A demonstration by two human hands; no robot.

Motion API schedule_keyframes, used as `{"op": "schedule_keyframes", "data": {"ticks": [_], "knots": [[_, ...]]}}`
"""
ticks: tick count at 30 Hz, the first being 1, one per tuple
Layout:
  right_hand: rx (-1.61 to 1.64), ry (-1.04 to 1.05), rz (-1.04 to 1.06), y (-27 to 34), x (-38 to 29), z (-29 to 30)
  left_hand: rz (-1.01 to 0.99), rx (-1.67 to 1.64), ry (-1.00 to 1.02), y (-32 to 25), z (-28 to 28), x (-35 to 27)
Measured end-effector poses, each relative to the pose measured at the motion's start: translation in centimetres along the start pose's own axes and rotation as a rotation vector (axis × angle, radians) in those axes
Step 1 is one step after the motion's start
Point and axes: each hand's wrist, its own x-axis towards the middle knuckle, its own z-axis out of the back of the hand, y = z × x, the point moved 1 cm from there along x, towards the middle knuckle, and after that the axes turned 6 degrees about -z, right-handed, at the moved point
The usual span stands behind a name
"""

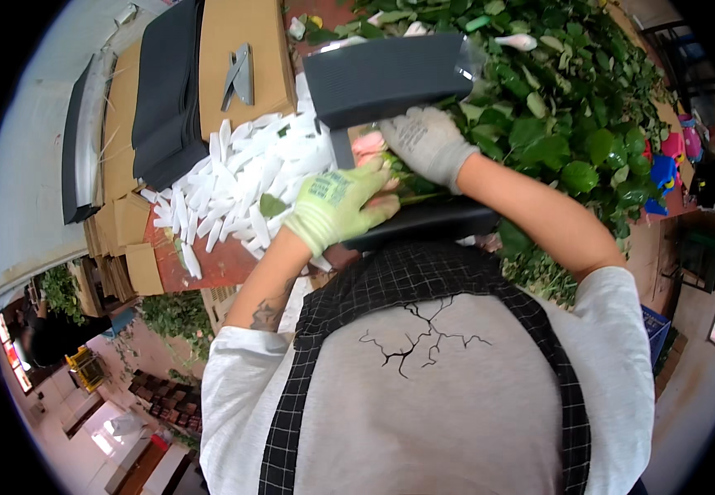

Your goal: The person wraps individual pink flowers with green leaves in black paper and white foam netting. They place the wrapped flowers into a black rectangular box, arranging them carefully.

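Pink roses (370, 143) with leafy stems lie between my two gloved hands, over a dark sheet that is partly hidden. My left hand (345, 201), in a pale green glove, rests at the blooms with its fingers bent around their near side; its grip is not clear. On the far side my right hand (428, 143), in a grey glove, lies on the stems and leaves, fingertips beside the blooms. Just beyond it is a dark ribbed wrap (388, 77) with clear film at its right end. A black edge (432, 223) runs in front of my apron.
White foam sleeves (258, 167) are heaped left of the flowers. Behind them stand stacks of black sheets (169, 86) and brown cardboard (265, 68), with grey pruning shears (239, 77) on the cardboard. Leafy rose stems (555, 117) cover the table's right side.
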Motion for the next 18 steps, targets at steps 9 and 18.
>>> {"op": "schedule_keyframes", "data": {"ticks": [9, 18], "knots": [[0.250, -0.029, 0.084, -1.5, -2.9, 6.4, -0.024, 0.133, -0.241, 2.9, -3.0, 2.3], [-0.091, 0.180, -0.551, -29.4, -0.4, 2.0, -0.033, 0.121, -0.315, 1.4, -2.9, 2.0]]}}
